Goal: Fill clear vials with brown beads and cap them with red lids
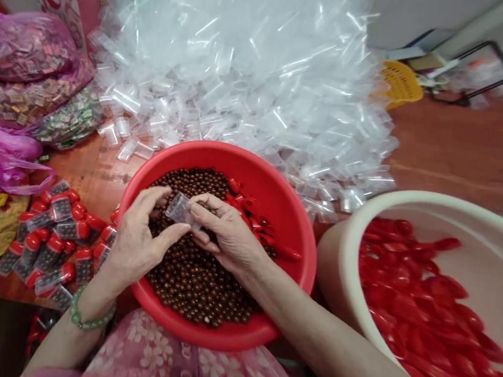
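Over a red basin (296,219) of brown beads (205,287), my right hand (227,228) holds a small clear plastic container (178,207) between its fingers and thumb. My left hand (141,236) is beside it at the basin's left side, fingers apart and curved, its thumb tip close to the container. Whether that thumb touches it I cannot tell. Red plastic pieces (259,220) lie on the beads in the right part of the basin. The inside of my right palm is hidden.
A big heap of clear containers (248,70) rises behind the basin. Filled containers with red caps (59,219) lie at the left. A whitish tub (350,245) holds red pieces (431,299). Purple bags (23,53) and a yellow basket (401,84) stand farther back.
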`<state>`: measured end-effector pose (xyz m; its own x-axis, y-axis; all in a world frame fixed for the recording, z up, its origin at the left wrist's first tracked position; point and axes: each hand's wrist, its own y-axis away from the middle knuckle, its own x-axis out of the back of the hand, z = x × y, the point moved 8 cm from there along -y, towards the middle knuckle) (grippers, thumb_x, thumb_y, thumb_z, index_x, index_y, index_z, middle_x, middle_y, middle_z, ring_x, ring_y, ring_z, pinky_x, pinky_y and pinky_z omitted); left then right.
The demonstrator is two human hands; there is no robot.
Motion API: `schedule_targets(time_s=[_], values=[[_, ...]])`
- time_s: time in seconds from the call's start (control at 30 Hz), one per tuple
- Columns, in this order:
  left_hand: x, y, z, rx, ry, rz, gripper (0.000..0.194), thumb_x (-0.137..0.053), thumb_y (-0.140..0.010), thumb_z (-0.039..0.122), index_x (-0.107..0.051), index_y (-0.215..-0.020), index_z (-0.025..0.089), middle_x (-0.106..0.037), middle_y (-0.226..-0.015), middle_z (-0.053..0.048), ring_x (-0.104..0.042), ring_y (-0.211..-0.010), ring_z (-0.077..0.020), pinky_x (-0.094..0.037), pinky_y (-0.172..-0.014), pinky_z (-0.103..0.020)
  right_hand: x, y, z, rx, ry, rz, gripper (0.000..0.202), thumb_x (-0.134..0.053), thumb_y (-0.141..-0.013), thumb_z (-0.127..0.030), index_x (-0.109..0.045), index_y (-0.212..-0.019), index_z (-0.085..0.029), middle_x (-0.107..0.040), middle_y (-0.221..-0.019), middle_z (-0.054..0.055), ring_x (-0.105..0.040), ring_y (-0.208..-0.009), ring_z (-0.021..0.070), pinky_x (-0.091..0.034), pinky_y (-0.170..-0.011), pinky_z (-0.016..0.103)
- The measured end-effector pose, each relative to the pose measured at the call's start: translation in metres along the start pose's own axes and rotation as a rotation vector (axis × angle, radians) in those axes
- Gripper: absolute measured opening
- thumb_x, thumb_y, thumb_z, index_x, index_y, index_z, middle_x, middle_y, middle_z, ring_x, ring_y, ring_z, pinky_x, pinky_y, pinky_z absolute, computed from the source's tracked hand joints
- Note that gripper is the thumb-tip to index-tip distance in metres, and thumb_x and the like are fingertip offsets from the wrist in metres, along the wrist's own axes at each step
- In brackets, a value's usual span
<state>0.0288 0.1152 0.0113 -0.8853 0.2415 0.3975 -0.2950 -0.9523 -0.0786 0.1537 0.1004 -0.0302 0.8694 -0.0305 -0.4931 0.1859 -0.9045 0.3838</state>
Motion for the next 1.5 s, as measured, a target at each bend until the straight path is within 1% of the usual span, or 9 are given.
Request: schedule_targets(time_s=[0.07,0.13,0.27,0.4,0.5,0.6,0.77,1.1,1.5], values=[[-0.016,0.005,-0.014,0.152,0.322,-0.085,0.038,-0.065,-0.086,0.037,-0.062,-0.118,0.017,-0.066,-0.123,-0.011,-0.063,-0.113,-0.0233,-0.049,-0.102,-0.039,-0.004,0.0,0.001,0.024,-0.03,-0.016,0.039,-0.079,-0.068,-0.047,-0.056,-0.081,-0.019,-0.048,-0.052,-0.011,-0.032,-0.037,0.0015,-0.016,-0.033,0.014],[-0.022,0.008,-0.022,0.245,0.565,-0.041,0.035,-0.065,-0.087,0.035,-0.064,-0.118,0.018,-0.067,-0.125,-0.01,-0.063,-0.116,-0.0226,-0.047,-0.105,-0.039,-0.006,0.0,0.004,0.03,-0.027,-0.022,0.039,-0.078,-0.069,-0.049,-0.056,-0.078,-0.018,-0.05,-0.055,-0.009,-0.036,-0.039,0.0018,-0.017,-0.033,0.014],[-0.021,0.006,-0.023,0.285,0.733,0.061,0.03,-0.068,-0.084,0.033,-0.066,-0.11,0.017,-0.069,-0.121,-0.009,-0.065,-0.111,-0.0218,-0.049,-0.102,-0.038,0.004,-0.003,0.008,-0.029,-0.046,0.065,0.047,-0.075,-0.068,-0.06,-0.058,-0.074,-0.016,-0.056,-0.064,-0.004,-0.039,-0.04,0.002,-0.016,-0.032,0.015],[-0.021,0.007,-0.018,0.278,0.55,-0.004,0.02,-0.063,-0.087,0.033,-0.064,-0.099,0.017,-0.071,-0.101,-0.006,-0.069,-0.088,-0.0158,-0.054,-0.082,-0.028,0.022,-0.007,-0.009,-0.002,-0.113,0.22,0.046,-0.078,-0.064,-0.058,-0.057,-0.072,-0.017,-0.054,-0.06,-0.004,-0.041,-0.042,0.0032,-0.017,-0.032,0.015],[-0.031,0.011,-0.011,0.217,0.236,-0.217,0.017,-0.062,-0.087,0.028,-0.066,-0.099,0.017,-0.071,-0.088,-0.002,-0.064,-0.077,-0.0133,-0.049,-0.071,-0.024,0.023,-0.006,-0.026,0.068,-0.155,0.236,0.043,-0.08,-0.065,-0.054,-0.057,-0.073,-0.018,-0.054,-0.062,-0.004,-0.043,-0.046,0.0039,-0.021,-0.034,0.015],[-0.043,0.016,-0.009,0.196,0.1,-0.392,0.02,-0.06,-0.087,0.028,-0.069,-0.102,0.017,-0.071,-0.086,-0.002,-0.061,-0.075,-0.0146,-0.046,-0.068,-0.025,0.014,-0.004,-0.033,0.103,-0.139,0.202,0.041,-0.078,-0.067,-0.054,-0.058,-0.076,-0.018,-0.055,-0.066,-0.004,-0.046,-0.049,0.0048,-0.028,-0.037,0.016],[-0.049,0.016,-0.01,0.185,0.118,-0.429,0.017,-0.061,-0.086,0.026,-0.071,-0.094,0.016,-0.072,-0.087,-0.003,-0.064,-0.08,-0.0187,-0.049,-0.074,-0.029,0.0,0.002,-0.029,0.099,-0.096,0.132,0.037,-0.074,-0.072,-0.053,-0.059,-0.078,-0.02,-0.057,-0.071,-0.003,-0.054,-0.059,0.0075,-0.044,-0.051,0.019],[-0.052,0.014,-0.01,0.164,0.11,-0.462,0.021,-0.058,-0.087,0.024,-0.068,-0.103,0.015,-0.072,-0.099,-0.004,-0.065,-0.096,-0.0217,-0.048,-0.092,-0.033,-0.007,0.01,-0.033,0.18,-0.049,0.056,0.029,-0.074,-0.075,-0.047,-0.064,-0.072,-0.02,-0.062,-0.075,-0.001,-0.061,-0.067,0.0109,-0.05,-0.06,0.023],[-0.052,0.016,-0.02,0.247,0.176,-0.431,0.024,-0.062,-0.085,0.028,-0.069,-0.103,0.014,-0.07,-0.095,-0.003,-0.063,-0.086,-0.0187,-0.05,-0.081,-0.03,-0.005,0.017,-0.041,0.297,-0.012,0.074,0.029,-0.069,-0.08,-0.048,-0.065,-0.07,-0.021,-0.06,-0.073,-0.001,-0.057,-0.069,0.0114,-0.051,-0.069,0.025]])
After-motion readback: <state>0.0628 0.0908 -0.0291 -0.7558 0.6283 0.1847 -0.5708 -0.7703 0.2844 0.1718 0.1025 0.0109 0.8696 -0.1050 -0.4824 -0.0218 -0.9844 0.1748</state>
